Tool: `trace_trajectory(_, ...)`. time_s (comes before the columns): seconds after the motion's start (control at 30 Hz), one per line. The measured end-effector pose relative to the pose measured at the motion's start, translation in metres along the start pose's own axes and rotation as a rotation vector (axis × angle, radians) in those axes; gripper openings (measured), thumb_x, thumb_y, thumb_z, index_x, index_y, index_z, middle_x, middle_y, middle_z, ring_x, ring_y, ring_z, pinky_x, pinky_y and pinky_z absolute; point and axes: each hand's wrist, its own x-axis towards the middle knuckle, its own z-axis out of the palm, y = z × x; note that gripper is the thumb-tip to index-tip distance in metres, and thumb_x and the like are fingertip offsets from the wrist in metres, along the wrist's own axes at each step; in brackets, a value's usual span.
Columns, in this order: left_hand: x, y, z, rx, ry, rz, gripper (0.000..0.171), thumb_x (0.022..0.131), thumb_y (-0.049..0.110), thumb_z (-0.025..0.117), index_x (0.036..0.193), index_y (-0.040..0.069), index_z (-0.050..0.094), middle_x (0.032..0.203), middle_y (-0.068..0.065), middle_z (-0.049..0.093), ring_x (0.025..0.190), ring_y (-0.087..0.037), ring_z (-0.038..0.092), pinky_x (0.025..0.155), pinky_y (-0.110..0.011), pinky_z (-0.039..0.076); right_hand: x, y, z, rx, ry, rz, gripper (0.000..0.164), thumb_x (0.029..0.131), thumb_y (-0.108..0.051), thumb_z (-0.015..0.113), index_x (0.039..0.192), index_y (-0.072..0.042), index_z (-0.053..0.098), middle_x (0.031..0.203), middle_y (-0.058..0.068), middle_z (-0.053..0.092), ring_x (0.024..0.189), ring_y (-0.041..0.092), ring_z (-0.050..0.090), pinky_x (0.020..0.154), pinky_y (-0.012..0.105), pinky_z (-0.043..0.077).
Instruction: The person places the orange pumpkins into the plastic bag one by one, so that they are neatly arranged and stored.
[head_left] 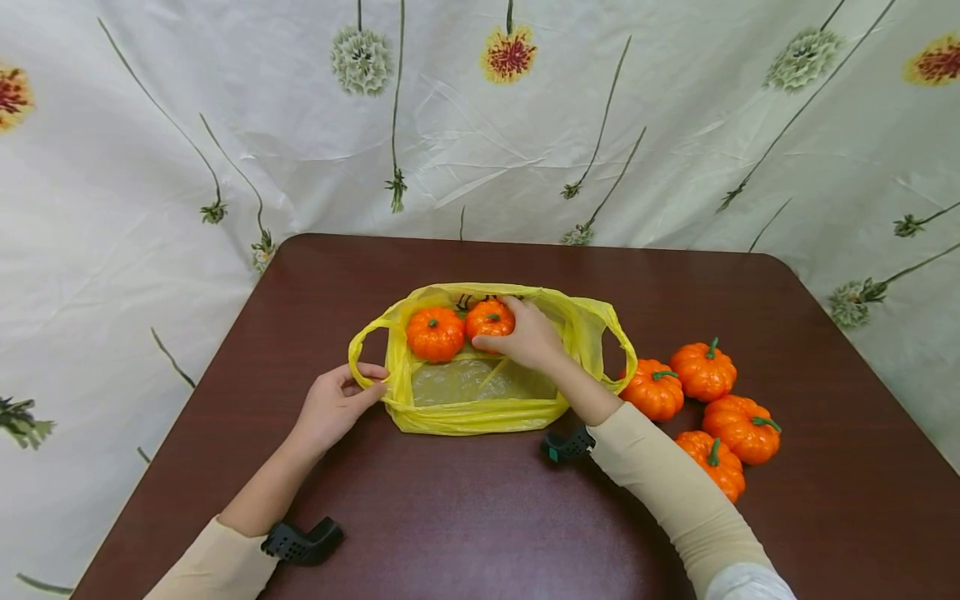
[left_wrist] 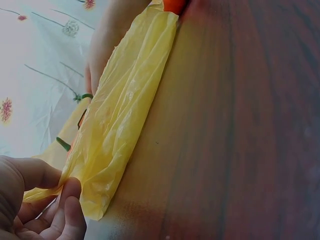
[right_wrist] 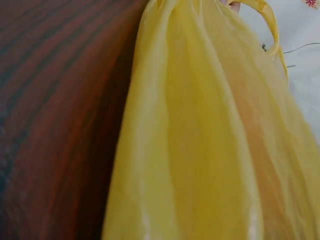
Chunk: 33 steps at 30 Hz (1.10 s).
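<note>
A yellow plastic bag (head_left: 480,421) lies spread on the table with its mouth facing up. My left hand (head_left: 333,408) pinches its left handle between thumb and fingers, as the left wrist view also shows. Inside the bag, my right hand (head_left: 528,333) grips a small orange pumpkin (head_left: 486,318) with a green stem, thumb on the near side and fingers beyond. Beside it at the left sits another orange pumpkin (head_left: 435,335), touched by neither hand. In the right wrist view the bag's wall (right_wrist: 195,130) hides the right hand's fingers.
Several more orange pumpkins (head_left: 703,372) stand close together right of the bag, one partly behind the right sleeve (head_left: 675,492). The dark wooden table (head_left: 450,517) ends at a back edge, where a white flowered cloth (head_left: 465,125) hangs. Each wrist wears a black device (head_left: 303,542).
</note>
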Motion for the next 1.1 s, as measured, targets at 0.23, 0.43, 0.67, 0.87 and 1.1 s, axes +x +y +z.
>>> trace_trajectory(0.23, 0.000, 0.002, 0.000, 0.007, -0.003, -0.001, 0.029, 0.092, 0.015, 0.068, 0.113, -0.006, 0.065, 0.098, -0.012, 0.068, 0.074, -0.020, 0.061, 0.063, -0.022, 0.047, 0.000, 0.000, 0.002, -0.008, 0.011, 0.000, 0.088, 0.078, -0.050, 0.077, 0.148, -0.012, 0.041, 0.138, 0.019, 0.047, 0.118, 0.035, 0.051, 0.094, 0.050, 0.044)
trace_trajectory(0.43, -0.002, 0.003, 0.000, 0.010, 0.001, 0.004, 0.028, 0.092, 0.016, 0.068, 0.112, -0.005, 0.066, 0.097, -0.012, 0.068, 0.073, -0.021, 0.061, 0.063, -0.022, 0.047, 0.000, 0.002, 0.004, 0.000, 0.019, -0.015, 0.088, 0.078, -0.051, 0.077, 0.148, -0.011, 0.041, 0.136, 0.019, 0.047, 0.115, 0.034, 0.053, 0.092, 0.049, 0.045)
trace_trajectory(0.67, -0.001, 0.001, 0.000, 0.013, -0.002, 0.006, 0.030, 0.092, 0.016, 0.069, 0.113, -0.005, 0.066, 0.098, -0.012, 0.068, 0.072, -0.019, 0.060, 0.061, -0.022, 0.046, -0.002, 0.003, 0.004, 0.026, 0.017, -0.008, 0.092, 0.078, -0.052, 0.077, 0.150, -0.011, 0.038, 0.142, 0.019, 0.041, 0.121, 0.035, 0.049, 0.096, 0.050, 0.043)
trace_trajectory(0.87, -0.001, 0.002, 0.000, 0.011, 0.000, 0.004, 0.030, 0.092, 0.016, 0.069, 0.113, -0.005, 0.065, 0.096, -0.010, 0.068, 0.071, -0.019, 0.060, 0.061, -0.022, 0.046, -0.007, 0.004, -0.004, 0.062, 0.022, -0.004, 0.092, 0.077, -0.051, 0.078, 0.149, -0.008, 0.039, 0.147, 0.019, 0.037, 0.130, 0.036, 0.041, 0.102, 0.050, 0.038)
trace_trajectory(1.1, -0.001, 0.002, 0.000, 0.015, 0.004, 0.013, 0.028, 0.092, 0.015, 0.068, 0.112, -0.005, 0.066, 0.097, -0.013, 0.068, 0.072, -0.020, 0.060, 0.062, -0.022, 0.047, -0.017, 0.006, -0.020, 0.095, 0.010, -0.019, 0.083, 0.081, -0.049, 0.076, 0.148, -0.014, 0.043, 0.149, 0.014, 0.039, 0.129, 0.035, 0.042, 0.100, 0.050, 0.039)
